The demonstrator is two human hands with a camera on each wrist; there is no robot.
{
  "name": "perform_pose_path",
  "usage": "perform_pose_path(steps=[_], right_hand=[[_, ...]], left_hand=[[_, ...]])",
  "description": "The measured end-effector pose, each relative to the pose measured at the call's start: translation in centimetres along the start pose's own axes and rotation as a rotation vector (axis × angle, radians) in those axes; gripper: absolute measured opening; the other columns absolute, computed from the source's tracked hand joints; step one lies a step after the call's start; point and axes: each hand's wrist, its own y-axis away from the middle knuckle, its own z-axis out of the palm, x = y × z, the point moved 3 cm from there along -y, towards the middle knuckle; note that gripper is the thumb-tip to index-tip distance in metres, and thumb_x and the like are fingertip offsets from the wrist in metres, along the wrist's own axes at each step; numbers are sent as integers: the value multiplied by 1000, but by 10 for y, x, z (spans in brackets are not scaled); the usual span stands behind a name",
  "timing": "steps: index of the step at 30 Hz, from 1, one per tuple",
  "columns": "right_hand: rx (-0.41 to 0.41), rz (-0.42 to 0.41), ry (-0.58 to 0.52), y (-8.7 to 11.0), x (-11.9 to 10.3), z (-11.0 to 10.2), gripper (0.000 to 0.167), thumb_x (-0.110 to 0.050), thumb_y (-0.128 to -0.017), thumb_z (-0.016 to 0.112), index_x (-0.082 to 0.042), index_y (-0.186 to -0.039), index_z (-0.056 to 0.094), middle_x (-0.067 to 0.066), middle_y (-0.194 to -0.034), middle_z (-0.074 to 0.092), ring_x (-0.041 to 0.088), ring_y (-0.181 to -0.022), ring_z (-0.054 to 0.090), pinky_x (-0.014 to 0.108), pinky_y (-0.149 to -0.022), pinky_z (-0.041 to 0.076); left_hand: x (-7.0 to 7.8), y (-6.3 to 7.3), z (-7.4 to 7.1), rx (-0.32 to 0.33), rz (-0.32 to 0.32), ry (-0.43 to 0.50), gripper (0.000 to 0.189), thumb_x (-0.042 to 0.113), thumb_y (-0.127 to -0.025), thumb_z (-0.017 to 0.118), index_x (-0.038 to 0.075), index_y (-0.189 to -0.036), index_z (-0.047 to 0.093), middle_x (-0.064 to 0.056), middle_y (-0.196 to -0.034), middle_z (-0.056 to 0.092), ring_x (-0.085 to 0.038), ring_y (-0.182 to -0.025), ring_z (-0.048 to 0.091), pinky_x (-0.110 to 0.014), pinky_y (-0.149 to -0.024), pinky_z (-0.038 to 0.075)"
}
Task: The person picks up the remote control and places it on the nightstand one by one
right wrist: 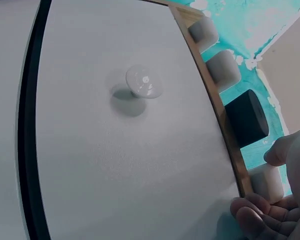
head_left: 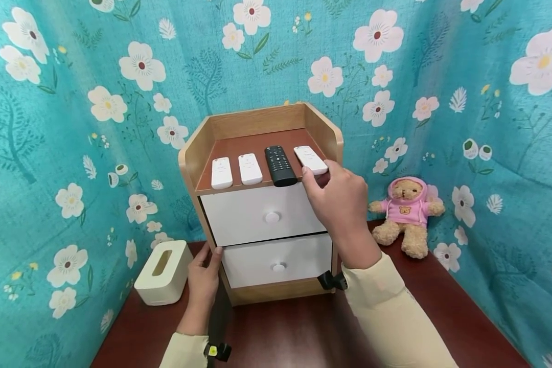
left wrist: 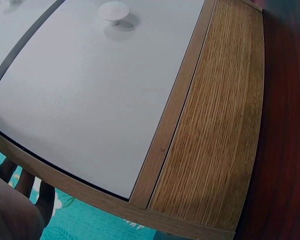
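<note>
Three white remote controls and one black remote control (head_left: 280,166) lie in a row on the brown top of a small wooden cabinet (head_left: 257,296). The rightmost white remote control (head_left: 309,159) is between the thumb and fingers of my right hand (head_left: 342,202), which pinches its near end. In the right wrist view, that remote (right wrist: 268,183) sits at the cabinet's top edge. My left hand (head_left: 204,281) touches the cabinet's left side, low down, beside the lower drawer (head_left: 253,263). Its fingers show behind the side edge in the left wrist view.
Two white drawers with round knobs (head_left: 272,217) are closed. A cream tissue box (head_left: 163,278) stands left of the cabinet, and a teddy bear (head_left: 405,214) in a pink hoodie sits at right. A flowered teal curtain (head_left: 257,66) surrounds the dark red table (head_left: 280,337).
</note>
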Motion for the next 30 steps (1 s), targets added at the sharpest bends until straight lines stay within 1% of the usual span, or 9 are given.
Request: perform_pose_path(steps=[6, 10, 12, 14, 17, 20, 23, 26, 30], right_hand=[[5, 5, 1, -1, 1, 2, 53, -46, -103, 71, 5, -115, 78, 22, -95, 81, 37, -75, 74, 47, -60, 56], [-6, 3, 8, -3, 0, 3, 54, -46, -103, 71, 5, -116, 78, 22, -95, 81, 36, -75, 74, 46, -59, 56], [-8, 2, 2, -4, 1, 2, 53, -46, -103, 71, 5, -116, 78, 22, -96, 81, 35, -75, 74, 46, -60, 56], [6, -10, -13, -1, 3, -1, 52, -45, -103, 71, 5, -115, 77, 20, -92, 80, 34, -74, 73, 46, -61, 56], [66, -65, -42, 9, 8, -9, 48, -43, -103, 71, 3, -115, 78, 16, -86, 78, 31, -73, 73, 47, -63, 57], [149, -152, -67, 28, 15, -17, 42, -37, -104, 68, 2, -113, 79, 15, -81, 76, 29, -71, 72, 48, -63, 58], [209, -214, -86, 47, 24, -23, 36, -32, -104, 65, 0, -109, 81, 14, -80, 74, 28, -70, 70, 48, -62, 57], [219, -240, -82, 61, 36, -27, 35, -31, -102, 64, -1, -104, 81, 14, -79, 73, 27, -68, 67, 48, -59, 55], [151, -300, -47, 71, 59, -26, 39, -34, -101, 64, 1, -110, 80, 16, -84, 75, 30, -72, 69, 50, -60, 58]], left_hand=[[2, 1, -1, -8, -6, 2, 46, 23, -108, 72, 11, -152, 65, -13, -152, 66, -6, -130, 58, -12, -97, 50], [3, 1, 0, -7, -3, -6, 47, 26, -108, 72, 11, -153, 65, -12, -153, 66, -6, -130, 58, -11, -96, 49], [4, 1, 0, -2, 7, -7, 47, 26, -108, 72, 10, -152, 65, -14, -153, 66, -6, -129, 58, -11, -96, 50], [3, 1, 1, 3, 10, -10, 47, 25, -108, 73, 10, -152, 65, -15, -152, 66, -7, -129, 59, -11, -95, 50], [3, 3, 2, 2, 7, -15, 47, 24, -107, 73, 9, -151, 66, -16, -152, 66, -9, -130, 59, -11, -96, 49], [3, 4, 1, 3, -2, -21, 47, 24, -107, 74, 10, -151, 66, -15, -152, 67, -8, -129, 59, -10, -96, 49], [4, 2, 1, 2, -3, -12, 46, 24, -107, 73, 10, -151, 66, -16, -152, 66, -7, -128, 59, -11, -96, 50], [7, 0, 1, -9, 5, -10, 46, 23, -107, 73, 10, -151, 66, -17, -151, 67, -4, -124, 61, -11, -95, 51], [12, -4, -1, -50, 32, -34, 46, 24, -107, 74, 10, -151, 67, -18, -146, 70, -2, -117, 65, -13, -92, 53]])
